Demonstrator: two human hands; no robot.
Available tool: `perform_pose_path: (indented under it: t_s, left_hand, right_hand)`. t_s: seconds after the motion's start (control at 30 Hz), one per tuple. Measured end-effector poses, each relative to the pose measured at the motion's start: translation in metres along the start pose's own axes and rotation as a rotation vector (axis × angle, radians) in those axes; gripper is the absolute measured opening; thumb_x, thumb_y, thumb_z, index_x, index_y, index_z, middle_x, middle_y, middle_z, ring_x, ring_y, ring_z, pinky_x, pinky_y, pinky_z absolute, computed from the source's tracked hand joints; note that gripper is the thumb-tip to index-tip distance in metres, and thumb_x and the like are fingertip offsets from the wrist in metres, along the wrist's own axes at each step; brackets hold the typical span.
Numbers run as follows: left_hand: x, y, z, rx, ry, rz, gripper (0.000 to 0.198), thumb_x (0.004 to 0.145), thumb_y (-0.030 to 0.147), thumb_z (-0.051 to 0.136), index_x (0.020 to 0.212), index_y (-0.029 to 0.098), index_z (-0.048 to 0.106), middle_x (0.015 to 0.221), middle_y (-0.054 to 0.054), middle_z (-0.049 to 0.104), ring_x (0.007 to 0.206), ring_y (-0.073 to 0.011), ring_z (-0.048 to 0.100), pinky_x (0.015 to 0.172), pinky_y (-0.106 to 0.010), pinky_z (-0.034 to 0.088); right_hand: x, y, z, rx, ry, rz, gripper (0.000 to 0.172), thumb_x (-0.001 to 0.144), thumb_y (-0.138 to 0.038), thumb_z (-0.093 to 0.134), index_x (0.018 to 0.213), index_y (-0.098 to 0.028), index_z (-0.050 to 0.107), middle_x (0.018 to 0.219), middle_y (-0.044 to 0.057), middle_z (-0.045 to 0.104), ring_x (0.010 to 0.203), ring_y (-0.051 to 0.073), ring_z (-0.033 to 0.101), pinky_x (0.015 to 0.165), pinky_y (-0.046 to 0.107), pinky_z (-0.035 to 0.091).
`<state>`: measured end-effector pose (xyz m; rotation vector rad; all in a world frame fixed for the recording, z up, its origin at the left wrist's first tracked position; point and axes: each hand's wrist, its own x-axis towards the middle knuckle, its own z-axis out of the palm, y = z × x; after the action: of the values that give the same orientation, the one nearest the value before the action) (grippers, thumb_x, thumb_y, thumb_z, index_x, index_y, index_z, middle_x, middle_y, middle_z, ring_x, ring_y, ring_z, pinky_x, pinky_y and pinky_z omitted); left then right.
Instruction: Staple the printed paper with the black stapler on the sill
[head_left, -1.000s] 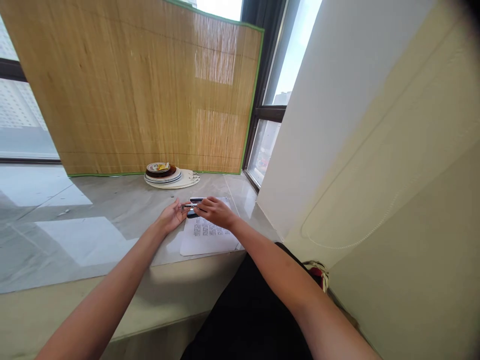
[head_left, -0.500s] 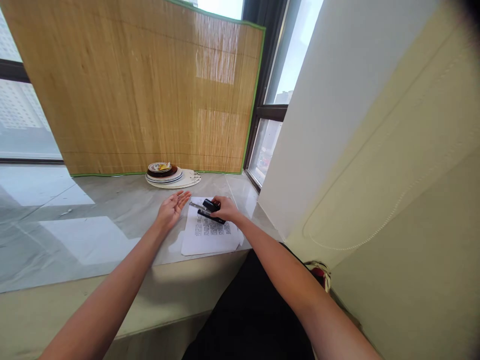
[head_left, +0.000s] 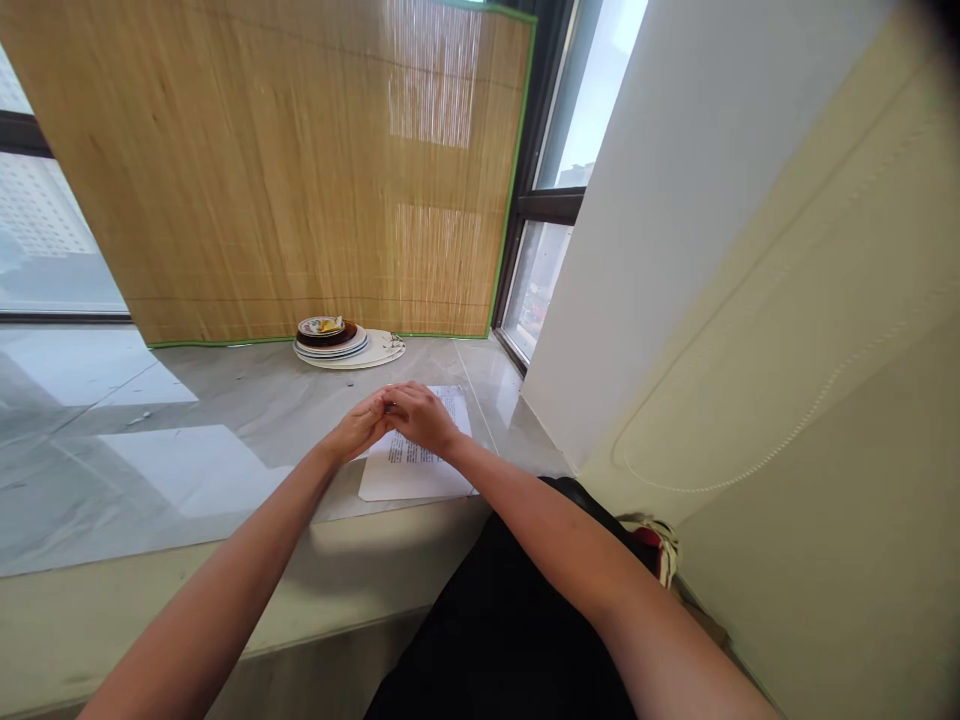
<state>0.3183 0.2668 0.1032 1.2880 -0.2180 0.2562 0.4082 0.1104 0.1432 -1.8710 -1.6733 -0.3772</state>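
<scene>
My left hand [head_left: 360,426] and my right hand [head_left: 421,416] meet above printed paper [head_left: 412,480]. Their fingers are closed together around the stapler [head_left: 390,406], of which only a small dark, shiny bit shows between them; the rest is hidden behind the fingers. The right hand comes in from the right with its back up, while the left grips from the left side. White sheets lie on the grey marble sill under the hands, near its front edge, their text partly covered by the right hand and forearm.
A stack of plates [head_left: 330,346] stands at the back of the marble sill [head_left: 247,400], before a bamboo blind [head_left: 300,180]. On the right, a white wall [head_left: 637,230] and a beaded cord [head_left: 720,488] border the sill. A bag-like item [head_left: 660,545] sits low at the right.
The right hand has moved left with the stapler, which was visibly opened out. The left hand, open with palm up before, has closed in against it. The view has shifted slightly.
</scene>
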Motion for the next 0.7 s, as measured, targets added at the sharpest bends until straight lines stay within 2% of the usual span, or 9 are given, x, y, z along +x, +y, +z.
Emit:
perform_pose_path:
  t_s: [0.17, 0.3, 0.33, 0.4, 0.47, 0.5, 0.57, 0.63, 0.7]
  left_hand:
    - [0.001, -0.002, 0.003, -0.006, -0.006, 0.008, 0.065, 0.09, 0.065, 0.075, 0.137, 0.021, 0.066, 0.142, -0.015, 0.067, 0.142, -0.0326, 0.057, 0.119, -0.045, 0.047]
    - [0.002, -0.002, -0.002, 0.046, 0.054, 0.022, 0.07, 0.093, 0.074, 0.065, 0.136, 0.018, 0.062, 0.111, -0.014, 0.079, 0.109, -0.029, 0.074, 0.1, -0.044, 0.056]
    - [0.003, 0.0, -0.006, 0.086, 0.148, 0.058, 0.068, 0.094, 0.073, 0.063, 0.134, 0.018, 0.062, 0.1, -0.012, 0.079, 0.094, -0.0259, 0.076, 0.09, -0.041, 0.058]
    - [0.004, 0.005, -0.02, 0.24, 0.453, 0.165, 0.051, 0.099, 0.065, 0.057, 0.12, 0.019, 0.064, 0.078, -0.005, 0.075, 0.067, -0.0187, 0.069, 0.07, -0.032, 0.055]
    - [0.007, 0.009, -0.039, 0.542, 0.756, 0.226, 0.034, 0.101, 0.051, 0.052, 0.098, 0.02, 0.065, 0.065, -0.002, 0.067, 0.058, -0.0169, 0.062, 0.064, -0.029, 0.049]
    - [0.009, 0.011, -0.05, 0.742, 0.838, 0.209, 0.03, 0.1, 0.045, 0.051, 0.091, 0.02, 0.065, 0.066, -0.004, 0.067, 0.063, -0.0191, 0.064, 0.068, -0.03, 0.05]
    - [0.014, 0.012, -0.071, 1.125, 0.843, 0.108, 0.024, 0.095, 0.034, 0.052, 0.089, 0.019, 0.068, 0.084, -0.012, 0.074, 0.09, -0.0276, 0.071, 0.088, -0.038, 0.052]
    - [0.022, 0.007, -0.088, 1.351, 0.736, 0.015, 0.027, 0.091, 0.028, 0.053, 0.105, 0.015, 0.072, 0.118, -0.021, 0.074, 0.121, -0.0349, 0.064, 0.109, -0.047, 0.046]
    - [0.029, -0.001, -0.1, 1.449, 0.602, -0.054, 0.039, 0.089, 0.024, 0.053, 0.122, 0.013, 0.07, 0.142, -0.024, 0.064, 0.137, -0.037, 0.054, 0.118, -0.053, 0.039]
  right_hand:
    - [0.0, -0.003, 0.004, -0.038, 0.011, 0.041, 0.023, 0.101, -0.016, 0.058, 0.115, -0.023, 0.074, 0.12, 0.009, 0.077, 0.12, 0.025, 0.063, 0.105, 0.039, 0.045]
    - [0.002, 0.016, -0.008, 0.05, 0.132, 0.107, 0.023, 0.103, -0.021, 0.058, 0.117, -0.023, 0.076, 0.118, 0.008, 0.078, 0.114, 0.025, 0.065, 0.108, 0.04, 0.044]
    - [0.001, 0.027, -0.014, 0.067, 0.188, 0.183, 0.021, 0.102, -0.023, 0.059, 0.114, -0.023, 0.077, 0.114, 0.008, 0.078, 0.111, 0.025, 0.066, 0.108, 0.04, 0.045]
    - [-0.003, 0.056, -0.026, 0.075, 0.255, 0.396, 0.016, 0.099, -0.025, 0.064, 0.106, -0.023, 0.078, 0.106, 0.007, 0.079, 0.099, 0.024, 0.068, 0.104, 0.039, 0.048]
    - [-0.012, 0.088, -0.035, 0.02, 0.233, 0.652, 0.011, 0.094, -0.025, 0.069, 0.098, -0.025, 0.079, 0.102, 0.006, 0.079, 0.098, 0.023, 0.068, 0.098, 0.036, 0.05]
    - [-0.017, 0.104, -0.038, -0.009, 0.202, 0.76, 0.009, 0.092, -0.025, 0.071, 0.096, -0.025, 0.079, 0.102, 0.006, 0.079, 0.1, 0.024, 0.068, 0.096, 0.035, 0.051]
    - [-0.026, 0.131, -0.038, -0.063, 0.13, 0.892, 0.009, 0.09, -0.025, 0.073, 0.096, -0.024, 0.08, 0.105, 0.009, 0.079, 0.102, 0.024, 0.069, 0.092, 0.034, 0.051]
    - [-0.031, 0.151, -0.034, -0.101, 0.076, 0.945, 0.013, 0.091, -0.026, 0.073, 0.1, -0.023, 0.082, 0.107, 0.011, 0.078, 0.104, 0.025, 0.07, 0.091, 0.034, 0.052]
    - [-0.031, 0.166, -0.028, -0.116, 0.05, 0.954, 0.016, 0.091, -0.025, 0.072, 0.103, -0.022, 0.083, 0.109, 0.014, 0.078, 0.105, 0.027, 0.071, 0.092, 0.035, 0.051]
